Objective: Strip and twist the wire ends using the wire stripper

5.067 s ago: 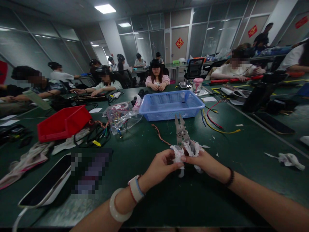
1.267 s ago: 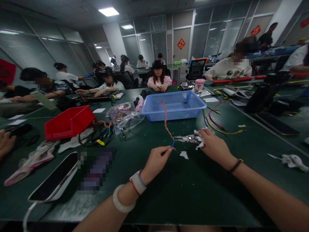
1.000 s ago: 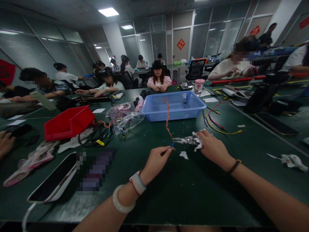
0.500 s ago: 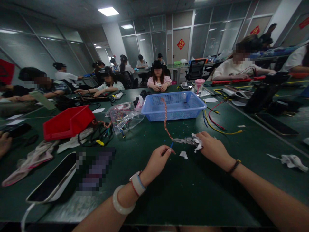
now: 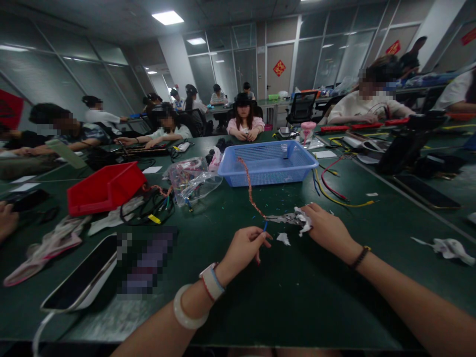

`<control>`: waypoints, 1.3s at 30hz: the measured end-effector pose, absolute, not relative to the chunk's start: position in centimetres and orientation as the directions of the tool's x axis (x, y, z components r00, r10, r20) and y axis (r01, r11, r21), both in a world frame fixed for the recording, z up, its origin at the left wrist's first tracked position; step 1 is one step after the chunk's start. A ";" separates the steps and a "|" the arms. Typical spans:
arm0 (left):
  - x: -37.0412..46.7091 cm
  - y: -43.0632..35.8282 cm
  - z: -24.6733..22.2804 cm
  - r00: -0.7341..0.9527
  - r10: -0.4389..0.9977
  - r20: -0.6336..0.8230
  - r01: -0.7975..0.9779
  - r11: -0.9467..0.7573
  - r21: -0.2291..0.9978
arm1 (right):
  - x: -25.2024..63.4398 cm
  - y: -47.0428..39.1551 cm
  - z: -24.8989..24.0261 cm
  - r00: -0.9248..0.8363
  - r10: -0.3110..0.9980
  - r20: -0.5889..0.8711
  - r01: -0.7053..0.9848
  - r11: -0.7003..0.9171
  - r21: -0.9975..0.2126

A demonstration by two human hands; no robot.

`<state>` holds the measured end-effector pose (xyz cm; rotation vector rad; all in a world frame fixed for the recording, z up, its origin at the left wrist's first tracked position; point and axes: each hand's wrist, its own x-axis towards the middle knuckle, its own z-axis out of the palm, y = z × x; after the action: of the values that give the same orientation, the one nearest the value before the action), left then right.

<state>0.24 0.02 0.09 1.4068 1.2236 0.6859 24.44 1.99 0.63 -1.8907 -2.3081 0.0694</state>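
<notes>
My left hand point(image 5: 247, 244) pinches the blue insulated end of a wire point(image 5: 265, 227) between thumb and fingers. From that end a length of bare, twisted copper strand point(image 5: 251, 191) rises up and to the left, across the near side of the basket. My right hand point(image 5: 327, 225) is closed round wire strippers point(image 5: 284, 218), whose handles are wrapped in white tissue or tape. Their metal jaws point left and meet the wire where the blue part joins the copper. A white scrap point(image 5: 283, 239) lies on the table just below the jaws.
A blue plastic basket point(image 5: 267, 177) stands ahead, with a clear bag of wires point(image 5: 191, 181) and a red bin point(image 5: 107, 188) to its left. Phones, a glove point(image 5: 52, 248) and loose coloured wires point(image 5: 340, 196) lie around the green table. Co-workers sit opposite and at both sides.
The copper strand's upper end has swung to the left. My left hand has shifted slightly, its lower fingers more spread. The strippers stay at nearly the same spot.
</notes>
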 end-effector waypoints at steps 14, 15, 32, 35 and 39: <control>0.3 0.2 0.1 0.298 0.921 -0.251 0.272 0.170 0.947 | 24.4 2.0 0.6 -0.203 0.977 0.070 0.965 0.212 -0.154; 0.3 0.2 0.0 0.298 0.922 -0.248 0.271 0.167 0.948 | 24.4 2.0 0.5 -0.203 0.977 0.072 0.966 0.212 -0.152; 0.2 0.1 0.0 0.311 0.921 -0.233 0.281 0.145 0.949 | 24.4 2.0 0.7 -0.211 0.977 0.039 0.960 0.215 -0.180; 0.2 0.1 0.1 0.305 0.920 -0.247 0.290 0.157 0.944 | 24.3 1.9 0.9 -0.203 0.979 0.023 0.962 0.204 -0.182; 0.2 0.1 0.2 0.305 0.918 -0.253 0.286 0.165 0.944 | 24.4 2.0 0.8 -0.222 0.974 0.036 0.959 0.225 -0.174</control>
<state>0.22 0.07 0.20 1.3696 1.2203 0.6644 24.42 1.99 0.77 -1.8669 -2.3478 0.1717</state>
